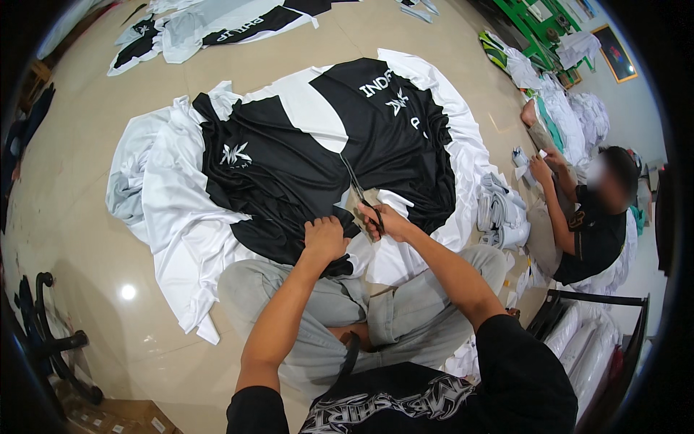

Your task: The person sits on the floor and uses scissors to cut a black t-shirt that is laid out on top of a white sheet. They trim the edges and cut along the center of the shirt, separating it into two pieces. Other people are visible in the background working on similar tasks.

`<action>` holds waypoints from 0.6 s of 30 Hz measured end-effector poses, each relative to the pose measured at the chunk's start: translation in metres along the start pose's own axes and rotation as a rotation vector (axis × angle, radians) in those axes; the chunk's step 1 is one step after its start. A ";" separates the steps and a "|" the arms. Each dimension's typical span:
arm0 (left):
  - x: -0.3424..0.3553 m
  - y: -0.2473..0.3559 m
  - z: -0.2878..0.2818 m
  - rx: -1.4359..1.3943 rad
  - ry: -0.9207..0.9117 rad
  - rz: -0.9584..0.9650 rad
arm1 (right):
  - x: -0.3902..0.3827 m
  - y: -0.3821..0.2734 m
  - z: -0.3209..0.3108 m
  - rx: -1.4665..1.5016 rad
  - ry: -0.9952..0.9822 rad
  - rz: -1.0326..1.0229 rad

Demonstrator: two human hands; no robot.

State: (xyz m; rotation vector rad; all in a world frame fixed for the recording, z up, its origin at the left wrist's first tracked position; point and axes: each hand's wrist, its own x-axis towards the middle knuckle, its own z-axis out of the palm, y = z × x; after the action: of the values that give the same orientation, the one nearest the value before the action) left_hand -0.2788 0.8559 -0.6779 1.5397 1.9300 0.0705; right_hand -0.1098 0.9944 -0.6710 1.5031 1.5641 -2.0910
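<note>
The right hand (388, 222) is closed around the black handles of a pair of scissors (379, 215), its fingers wrapped through or about the loops; the blades point forward and slightly left, their tips at the inner corner where a white panel (314, 118) meets the black-and-white printed fabric (267, 145); how wide the blades stand apart is too fine to tell. The left hand (325, 239) lies back upward on the black cloth, just left of the scissors, its fingers bent and touching the fabric near its edge; whether they pinch it or only press it down, I cannot tell. The fabric is spread in folds over the tiled floor (173, 369), directly in front of the person's crossed legs in grey trousers (434, 296); white cloth (177, 195) billows out on its left side; to the right, a seated co-worker (571, 217) is near stacked folded pale cloth (500, 210).
</note>
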 end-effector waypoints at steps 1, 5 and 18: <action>0.000 0.001 0.000 0.002 -0.010 -0.002 | 0.001 0.001 0.000 0.011 -0.004 -0.004; 0.000 0.000 0.001 0.003 0.010 0.005 | 0.003 0.003 0.002 0.043 -0.002 -0.005; 0.000 -0.001 0.000 -0.010 -0.001 0.008 | 0.000 0.001 0.005 -0.056 0.078 0.011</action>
State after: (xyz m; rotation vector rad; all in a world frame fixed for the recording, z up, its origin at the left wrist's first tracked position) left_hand -0.2798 0.8554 -0.6780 1.5403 1.9201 0.0823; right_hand -0.1121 0.9901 -0.6719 1.5880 1.6232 -1.9878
